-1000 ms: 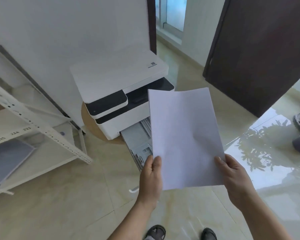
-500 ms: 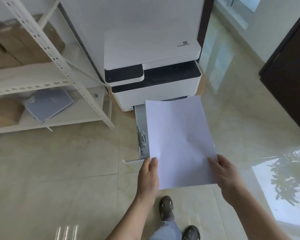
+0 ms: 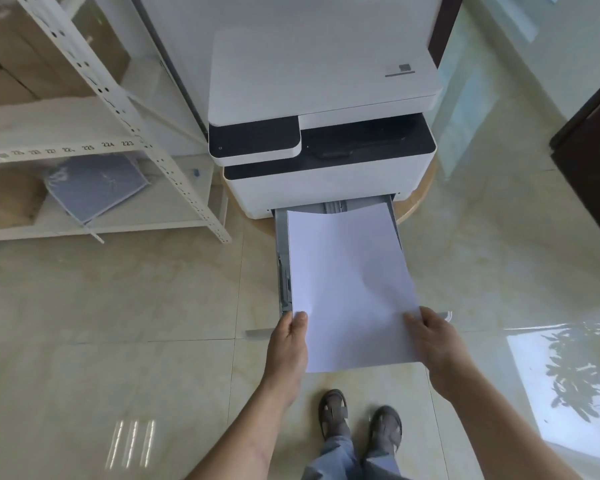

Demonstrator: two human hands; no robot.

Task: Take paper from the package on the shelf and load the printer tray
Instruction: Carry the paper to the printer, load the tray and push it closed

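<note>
At lower centre, the left hand (image 3: pixel 289 344) and right hand (image 3: pixel 433 341) each pinch a near corner of the paper (image 3: pixel 347 285), thumbs on top. The sheets stretch away over the open tray (image 3: pixel 280 258) of the printer (image 3: pixel 323 109) at upper centre.

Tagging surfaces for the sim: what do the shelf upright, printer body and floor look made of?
Shelf upright: looks like painted metal angle, off-white, matte, with rows of punched slots.
Printer body: probably moulded plastic, white satin, with black panels and rounded corners.
Floor: glossy beige tile, stone or ceramic, going by the grout lines and mirror-like window reflections.
</note>
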